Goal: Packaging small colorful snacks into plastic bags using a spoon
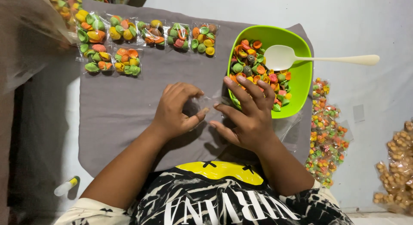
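Brown snack bag (398, 169) — edge-cropped

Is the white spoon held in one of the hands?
No, the white spoon lies in the green bowl with its handle over the rim, while both hands are at a small clear bag on the grey cloth.

A pale floor (365, 18) carries a grey cloth (116, 109). On the cloth lie small filled clear packets (124, 33) at the far left and a green bowl (301, 79) at right.
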